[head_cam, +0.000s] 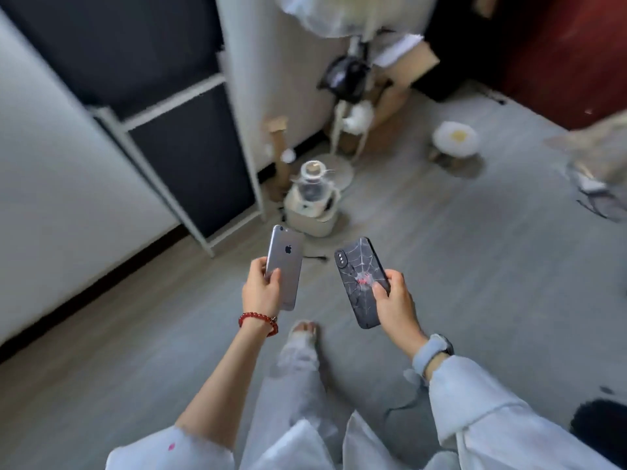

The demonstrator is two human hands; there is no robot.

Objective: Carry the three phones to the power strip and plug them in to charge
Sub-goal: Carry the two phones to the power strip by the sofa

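Observation:
My left hand (pixel 259 290) grips a grey phone (pixel 284 262) by its lower half, back side up, above the floor. My right hand (pixel 393 303) grips a phone in a dark spider-web case (pixel 361 273), also back up, with my thumb on the case. The two phones are held apart at about the same height in front of me. A third phone and a power strip do not show in this view. A short dark cable end (pixel 315 257) lies on the floor just beyond the phones.
Grey wood floor (pixel 475 266) stretches ahead. A white-framed black cabinet (pixel 190 157) stands at the left. A cream appliance with a glass jar (pixel 314 201), a fan base and cardboard boxes crowd the wall. A small round stool (pixel 456 139) stands at right.

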